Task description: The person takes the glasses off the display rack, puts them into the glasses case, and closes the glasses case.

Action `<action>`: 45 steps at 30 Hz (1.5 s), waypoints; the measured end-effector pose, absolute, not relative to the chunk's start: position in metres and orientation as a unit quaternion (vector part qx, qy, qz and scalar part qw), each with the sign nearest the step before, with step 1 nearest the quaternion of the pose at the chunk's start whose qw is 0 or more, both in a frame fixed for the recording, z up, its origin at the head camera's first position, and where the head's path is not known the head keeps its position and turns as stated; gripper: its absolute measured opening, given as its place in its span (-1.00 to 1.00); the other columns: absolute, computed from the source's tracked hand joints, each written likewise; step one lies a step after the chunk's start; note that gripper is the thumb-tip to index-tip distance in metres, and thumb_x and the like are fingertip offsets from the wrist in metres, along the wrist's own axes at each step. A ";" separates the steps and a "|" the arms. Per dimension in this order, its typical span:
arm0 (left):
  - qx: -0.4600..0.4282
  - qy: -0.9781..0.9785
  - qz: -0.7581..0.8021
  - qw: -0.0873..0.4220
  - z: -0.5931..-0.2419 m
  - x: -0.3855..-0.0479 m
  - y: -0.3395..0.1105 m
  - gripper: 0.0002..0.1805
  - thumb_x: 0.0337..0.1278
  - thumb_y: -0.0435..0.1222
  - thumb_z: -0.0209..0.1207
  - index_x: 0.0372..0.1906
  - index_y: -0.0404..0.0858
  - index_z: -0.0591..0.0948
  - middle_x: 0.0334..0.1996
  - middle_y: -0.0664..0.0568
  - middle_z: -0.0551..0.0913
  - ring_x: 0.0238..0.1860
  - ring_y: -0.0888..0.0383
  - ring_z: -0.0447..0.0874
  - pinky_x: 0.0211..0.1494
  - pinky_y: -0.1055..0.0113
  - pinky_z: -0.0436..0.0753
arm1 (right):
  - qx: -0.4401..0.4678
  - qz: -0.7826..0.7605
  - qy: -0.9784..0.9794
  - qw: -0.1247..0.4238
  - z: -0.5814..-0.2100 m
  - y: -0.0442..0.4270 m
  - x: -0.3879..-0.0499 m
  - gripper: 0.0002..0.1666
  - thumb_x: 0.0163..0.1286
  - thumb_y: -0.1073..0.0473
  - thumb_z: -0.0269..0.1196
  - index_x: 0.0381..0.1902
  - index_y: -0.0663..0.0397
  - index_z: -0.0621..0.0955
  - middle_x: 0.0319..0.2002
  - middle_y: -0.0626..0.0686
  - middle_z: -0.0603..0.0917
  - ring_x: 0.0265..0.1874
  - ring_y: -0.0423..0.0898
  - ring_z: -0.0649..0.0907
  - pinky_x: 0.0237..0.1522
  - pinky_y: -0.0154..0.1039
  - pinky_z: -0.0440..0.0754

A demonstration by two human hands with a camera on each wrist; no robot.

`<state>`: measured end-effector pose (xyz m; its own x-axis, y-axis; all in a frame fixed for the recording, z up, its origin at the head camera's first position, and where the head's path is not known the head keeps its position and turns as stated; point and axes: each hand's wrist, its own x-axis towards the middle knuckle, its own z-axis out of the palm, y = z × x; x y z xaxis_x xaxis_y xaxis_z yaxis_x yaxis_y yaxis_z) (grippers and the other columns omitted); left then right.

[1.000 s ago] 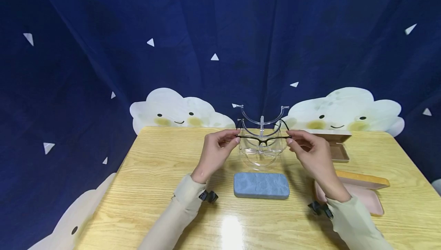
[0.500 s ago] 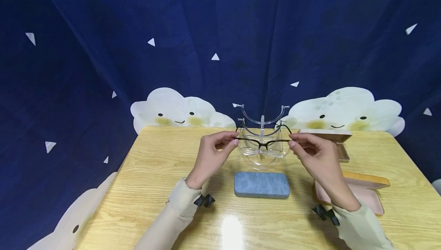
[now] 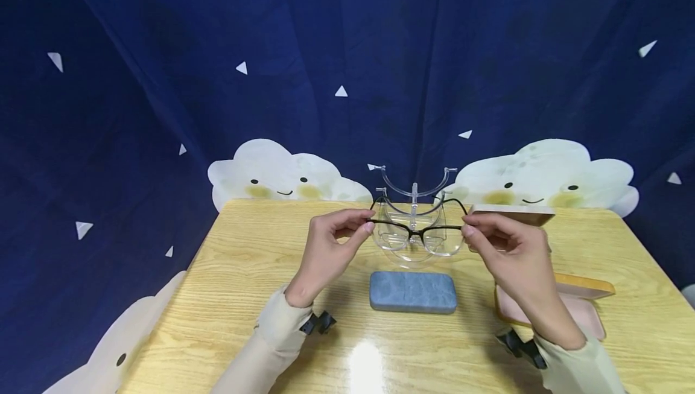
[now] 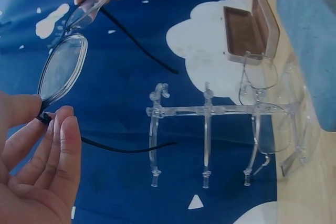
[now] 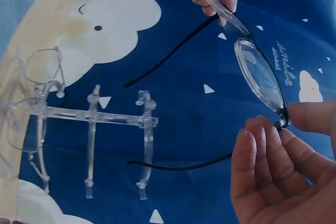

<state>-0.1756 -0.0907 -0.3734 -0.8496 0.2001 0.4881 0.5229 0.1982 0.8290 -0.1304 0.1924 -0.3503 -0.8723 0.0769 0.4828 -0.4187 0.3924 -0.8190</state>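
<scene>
My left hand and right hand hold a pair of glasses between them, with a black upper rim and clear lower rims. Thumb and fingers of each hand pinch one hinge corner. Both black temples are unfolded and point away from me, towards a clear tiered eyeglass stand. In the left wrist view the temple tips reach close to the stand's top tier. A second, thin-rimmed pair of glasses sits on the stand's lowest tier.
A blue glasses case lies closed in front of the stand. To the right are an open orange case with a pink inside and, behind it, an open brown case, partly hidden by my right hand. A blue curtain hangs behind the wooden table.
The black-rimmed glasses have come down and nearer to me, away from the stand. My hands have moved apart, the left to the left and the right to the right, still pinching the corners.
</scene>
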 end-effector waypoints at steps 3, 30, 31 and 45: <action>-0.244 -0.757 -0.588 0.150 -0.370 -0.172 -0.091 -0.79 0.34 -0.39 0.33 0.02 -0.31 0.78 -0.23 -0.15 0.85 -0.27 0.20 0.83 -0.10 0.33 0.83 | 0.108 0.553 -0.792 0.235 -0.347 0.191 -0.127 -0.82 0.35 0.48 0.36 -0.09 0.35 0.76 -0.40 -0.30 0.79 -0.46 -0.31 0.76 -0.32 -0.52 0.72; -0.234 -0.697 -0.651 0.189 -0.363 -0.182 -0.085 -0.78 0.29 -0.43 0.35 -0.02 -0.45 0.78 -0.14 -0.30 0.83 -0.19 0.36 0.82 -0.06 0.42 0.81 | 0.076 0.588 -0.783 0.187 -0.340 0.195 -0.137 -0.57 0.41 0.31 0.39 0.22 0.26 0.67 -0.26 -0.35 0.85 -0.26 -0.36 0.84 -0.20 -0.50 0.76; -0.228 -0.697 -0.655 0.183 -0.363 -0.182 -0.085 -0.77 0.29 -0.43 0.36 -0.01 -0.45 0.77 -0.13 -0.30 0.83 -0.19 0.36 0.82 -0.06 0.44 0.80 | 0.076 0.584 -0.787 0.182 -0.340 0.195 -0.137 -0.56 0.42 0.29 0.39 0.23 0.24 0.67 -0.25 -0.37 0.85 -0.26 -0.36 0.83 -0.21 -0.50 0.76; -0.176 -0.685 -0.695 0.128 -0.363 -0.185 -0.078 -0.67 0.25 -0.52 0.34 0.10 -0.53 0.70 -0.07 -0.40 0.79 -0.14 0.44 0.82 0.06 0.37 0.79 | 0.048 0.581 -0.798 0.152 -0.343 0.195 -0.142 -0.53 0.37 0.22 0.45 0.20 0.24 0.68 -0.27 -0.43 0.82 -0.26 -0.40 0.82 -0.30 -0.42 0.79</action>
